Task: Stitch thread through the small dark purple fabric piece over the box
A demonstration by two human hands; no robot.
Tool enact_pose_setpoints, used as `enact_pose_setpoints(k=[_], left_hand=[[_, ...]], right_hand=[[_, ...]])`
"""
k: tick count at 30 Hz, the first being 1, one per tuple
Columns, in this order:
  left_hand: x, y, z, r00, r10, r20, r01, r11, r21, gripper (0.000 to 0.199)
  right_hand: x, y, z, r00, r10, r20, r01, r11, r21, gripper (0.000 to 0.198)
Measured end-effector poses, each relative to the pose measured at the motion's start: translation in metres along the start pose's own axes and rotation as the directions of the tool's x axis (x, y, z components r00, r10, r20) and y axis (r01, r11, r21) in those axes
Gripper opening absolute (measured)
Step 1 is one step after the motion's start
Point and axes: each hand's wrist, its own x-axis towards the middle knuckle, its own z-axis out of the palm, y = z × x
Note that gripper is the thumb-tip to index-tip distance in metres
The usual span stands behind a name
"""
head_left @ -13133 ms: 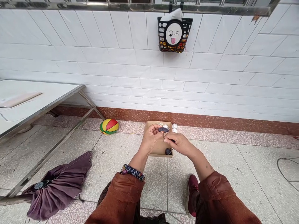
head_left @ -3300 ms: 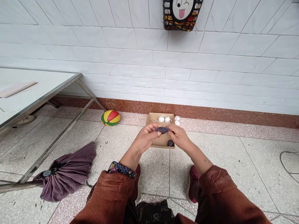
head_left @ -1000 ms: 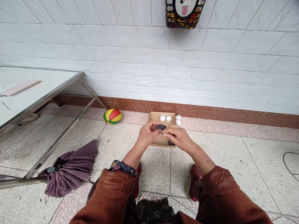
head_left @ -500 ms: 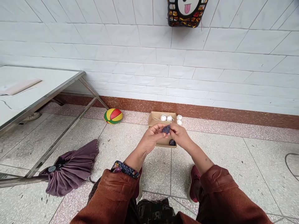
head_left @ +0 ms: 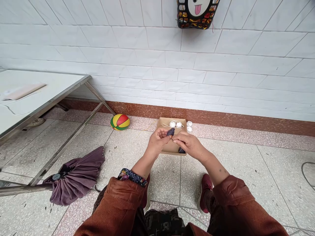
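My left hand [head_left: 157, 141] is closed around a small dark grey-purple piece of knitted or crocheted yarn work [head_left: 170, 132], pinched between thumb and fingers. Just to its right, my right hand [head_left: 190, 143] has its fingers pressed together; what they grip is too small to make out. Below both hands a shallow cardboard box [head_left: 169, 150] lies on the floor, partly covered by them. Inside it are a dark yarn ball [head_left: 181, 150], half hidden by my right hand, and two white yarn balls [head_left: 172, 124] near the back.
More white yarn balls [head_left: 189, 126] sit beside the box. A striped ball [head_left: 120, 122] rests near the wall. To the left are a metal-framed table [head_left: 61, 80] and a folded purple umbrella [head_left: 76, 178]. A black basket [head_left: 197, 23] hangs on the tiled wall.
The yarn piece has moved slightly left and up with my left hand and is turned. My right hand has drawn slightly away from its tip, to the lower right side.
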Motion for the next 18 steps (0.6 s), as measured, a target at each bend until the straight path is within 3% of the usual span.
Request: enact_pose_setpoints(k=[4,10,14,18], left_hand=[[-0.003,0.001,0.002,0.994,-0.023,0.107,0.019,0.999,0.042,0.033],[-0.009,0.001,0.003,0.96,-0.09,0.266,0.059,0.991,0.123,0.031],[-0.015,0.006,0.003,0.915,-0.155,0.373,0.165,0.986,0.006,0.031],[-0.015,0.006,0.003,0.94,-0.127,0.317,0.185,0.969,-0.161,0.032]], right_hand=[[0.0,0.003,-0.009,0.996,-0.022,-0.083,0.019,0.999,-0.04,0.021],[0.0,0.011,-0.007,0.996,-0.017,-0.086,0.013,0.999,-0.042,0.02],[0.004,0.018,-0.005,0.989,0.085,-0.121,-0.074,0.993,0.095,0.019],[0.006,0.023,0.003,0.978,0.158,-0.134,-0.138,0.979,0.15,0.019]])
